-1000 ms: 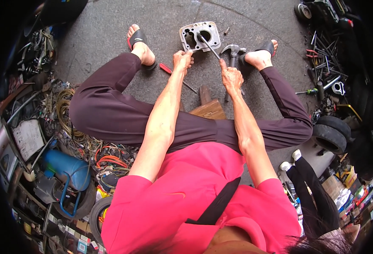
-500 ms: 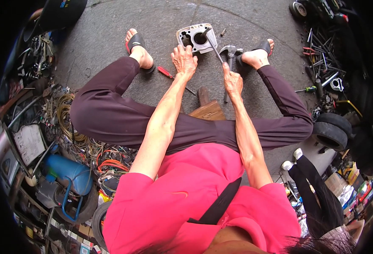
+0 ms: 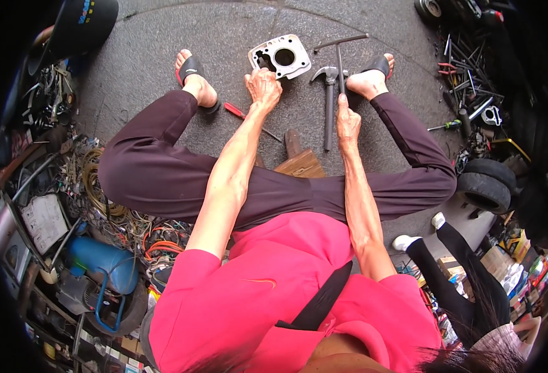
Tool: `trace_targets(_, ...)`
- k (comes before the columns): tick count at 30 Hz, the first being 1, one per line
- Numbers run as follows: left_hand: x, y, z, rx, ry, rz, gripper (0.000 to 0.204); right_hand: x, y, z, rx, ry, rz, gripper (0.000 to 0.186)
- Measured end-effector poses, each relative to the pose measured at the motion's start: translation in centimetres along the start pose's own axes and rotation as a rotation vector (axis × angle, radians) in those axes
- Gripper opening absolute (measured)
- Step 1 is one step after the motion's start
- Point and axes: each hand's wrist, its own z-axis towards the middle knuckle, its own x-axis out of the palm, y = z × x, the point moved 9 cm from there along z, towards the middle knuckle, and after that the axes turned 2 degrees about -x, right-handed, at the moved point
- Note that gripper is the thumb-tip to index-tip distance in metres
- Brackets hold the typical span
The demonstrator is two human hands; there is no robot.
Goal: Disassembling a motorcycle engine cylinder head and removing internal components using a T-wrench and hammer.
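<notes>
My left hand (image 3: 264, 87) grips the near left edge of a grey metal engine cylinder block (image 3: 297, 66) on the floor. The block's round bore faces up; my fingers hide part of its near side. My right hand (image 3: 348, 124) is closed round the lower shaft of a T-handle wrench (image 3: 340, 68), its crossbar pointing away from me, right of the block. Between block and right hand lies a claw hammer (image 3: 329, 112), head away from me. A screwdriver with a red handle (image 3: 234, 110) lies left of my left wrist.
A wooden block with a handle (image 3: 301, 165) sits between my legs. Loose tools (image 3: 466, 87) and tyres (image 3: 485, 186) crowd the right; cables (image 3: 162, 239) and a blue tank (image 3: 103, 264) fill the left. Another person's black-trousered legs (image 3: 442, 286) show at lower right.
The T-handle wrench has swung off the cylinder block's bore to the right, its crossbar now in plain sight. My left hand stays on the block, which appears slightly turned.
</notes>
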Motion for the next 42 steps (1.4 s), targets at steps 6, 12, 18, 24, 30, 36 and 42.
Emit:
trace_targets(6,0.2,1.5,1.1,-0.349,0.195,-0.544,0.029,-0.7,0.1,0.5,0.037,-0.023,0.025,0.076)
trace_targets(12,4.6,5.6,-3.3,-0.809,0.449,-1.362,0.016,-0.8,-0.7,0.1,0.084,-0.020,0.007,0.075)
trace_targets(18,7.9,10.8,-6.5,-1.098,0.400,-1.628,0.018,-0.5,-0.1,0.0,0.032,-0.021,0.070,0.065)
trace_targets(24,10.7,12.8,-9.6,-1.385,0.200,-1.902,0.016,1.0,0.6,-0.4,0.002,0.066,-0.081,0.076)
trace_targets(30,11.0,13.2,-10.0,-1.562,0.116,-1.910,0.021,2.4,1.4,-1.5,-0.010,0.147,-0.087,0.068)
trace_targets(36,10.7,13.4,-10.6,-1.570,0.053,-1.785,0.018,3.8,2.7,-2.4,-0.047,0.237,-0.150,0.073)
trace_targets(42,10.5,13.0,-11.6,-1.596,0.045,-1.690,0.018,4.7,4.0,-4.0,-0.139,0.284,-0.222,0.071)
